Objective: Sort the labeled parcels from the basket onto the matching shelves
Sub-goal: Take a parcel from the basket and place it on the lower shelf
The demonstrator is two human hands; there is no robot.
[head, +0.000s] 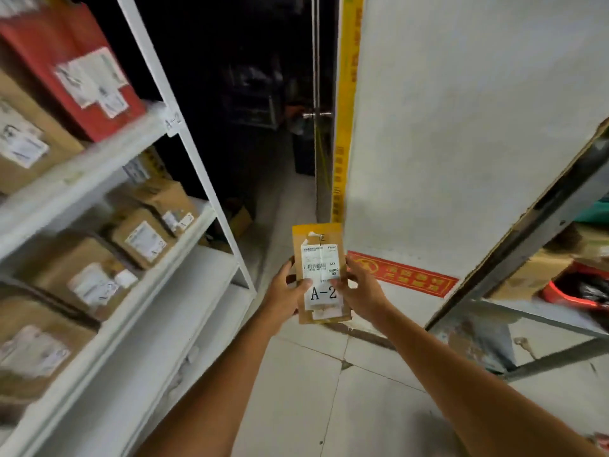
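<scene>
I hold a small flat brown parcel upright in front of me, over the floor. Its white label reads "A-2" under a barcode. My left hand grips its left edge and my right hand grips its right edge, thumbs on the label. To the left stands a white shelf rack; a tag reading "A-2" is stuck on the front edge of one shelf. No basket is in view.
The white rack holds a red box and several brown labeled boxes. A white wall with a red sign is ahead, a dark doorway to its left. A grey metal rack with a red tub stands on the right.
</scene>
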